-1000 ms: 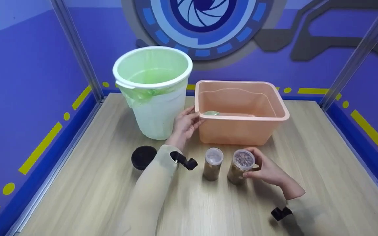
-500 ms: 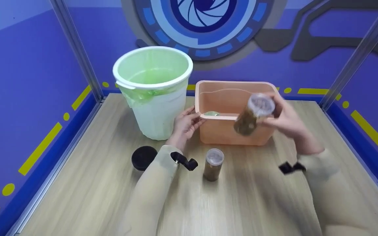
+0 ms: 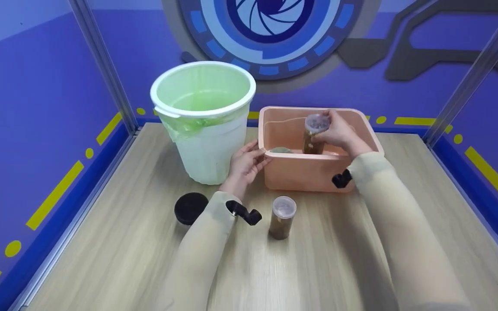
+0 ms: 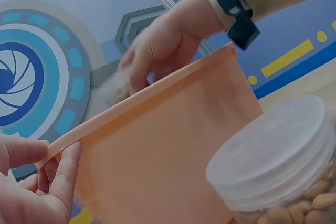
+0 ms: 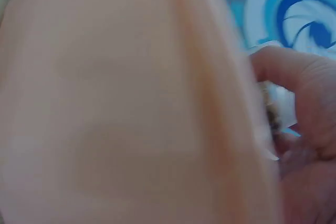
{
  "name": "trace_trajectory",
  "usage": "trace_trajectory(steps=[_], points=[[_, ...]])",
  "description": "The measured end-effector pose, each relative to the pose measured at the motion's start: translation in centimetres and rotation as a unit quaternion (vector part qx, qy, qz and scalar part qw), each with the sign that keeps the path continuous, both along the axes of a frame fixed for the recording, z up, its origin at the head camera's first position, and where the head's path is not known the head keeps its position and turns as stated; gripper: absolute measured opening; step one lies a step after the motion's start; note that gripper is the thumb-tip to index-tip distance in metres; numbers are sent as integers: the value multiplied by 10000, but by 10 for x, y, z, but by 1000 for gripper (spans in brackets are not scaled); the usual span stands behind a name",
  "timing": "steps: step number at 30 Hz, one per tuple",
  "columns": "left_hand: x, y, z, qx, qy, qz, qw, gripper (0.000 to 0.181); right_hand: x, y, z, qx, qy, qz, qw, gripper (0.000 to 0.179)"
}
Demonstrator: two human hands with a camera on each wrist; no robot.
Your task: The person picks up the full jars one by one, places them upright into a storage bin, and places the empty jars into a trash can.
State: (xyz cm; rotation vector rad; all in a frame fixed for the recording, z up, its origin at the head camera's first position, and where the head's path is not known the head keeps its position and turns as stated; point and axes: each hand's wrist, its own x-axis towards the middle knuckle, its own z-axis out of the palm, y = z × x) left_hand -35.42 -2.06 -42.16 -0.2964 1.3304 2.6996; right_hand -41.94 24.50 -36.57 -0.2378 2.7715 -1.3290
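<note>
My right hand [image 3: 339, 131] grips a clear jar [image 3: 314, 140] with a whitish lid, upright inside the peach-coloured bin [image 3: 305, 175]. In the right wrist view the bin's blurred wall [image 5: 115, 103] covers most of that jar. My left hand [image 3: 244, 164] pinches the bin's front left rim corner, thumb and fingers on either side of it, as the left wrist view shows. A second lidded jar [image 3: 281, 222] stands on the table before the bin. Close up in the left wrist view, this jar [image 4: 278, 166] holds brown nuts. A pale green item [image 3: 280, 150] lies inside the bin at the left.
A white bucket [image 3: 214, 151] lined with a green bag stands left of the peach bin. A black round-topped item [image 3: 189, 208] sits on the wooden table [image 3: 115, 255] beside my left forearm. Blue patterned walls enclose the back and sides.
My right hand has lifted the jar from the table beside the other jar, carried it over the bin's front rim and lowered it inside. My left hand has stayed at the rim.
</note>
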Motion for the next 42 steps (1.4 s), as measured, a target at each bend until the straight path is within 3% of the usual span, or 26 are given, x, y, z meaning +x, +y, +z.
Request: trace_trajectory(steps=[4, 10, 20, 24, 28, 30, 32, 34, 38, 40, 42], points=[[0, 1, 1, 2, -7, 22, 10000, 52, -5, -1, -14, 622, -598, 276, 9959, 79], [1, 2, 0, 14, -28, 26, 10000, 52, -6, -3, -25, 1401, -759, 816, 9839, 68], [0, 1, -1, -30, -72, -13, 10000, 55, -6, -4, -25, 1506, -1017, 1119, 9770, 61], [0, 0, -1, -33, -36, -38, 10000, 53, -3, -2, -18, 1259, -863, 1111, 9820, 72], [0, -2, -1, -38, -6, -31, 10000, 52, 11, 2, -3, 304, -241, 847, 9957, 74], [1, -2, -2, -39, -20, -11, 10000, 52, 24, 5, 4, -400, 196, 761, 9961, 71], [1, -2, -3, -21, -54, 5, 10000, 52, 41, 7, 9, -1063, 615, 818, 9891, 65], [1, -2, -3, -16, -91, 10, 10000, 51, 62, 8, 8, -1901, 850, 1070, 9722, 58], [0, -1, -3, 8, -89, 21, 10000, 51, 104, 6, -12, -3294, 787, 2020, 9190, 49], [0, 0, -2, 22, -52, 26, 10000, 52, 119, 3, -31, -3478, 649, 2546, 9000, 52], [0, 0, -1, 32, -21, 22, 10000, 52, 131, -1, -53, -3234, 524, 2874, 9000, 59]])
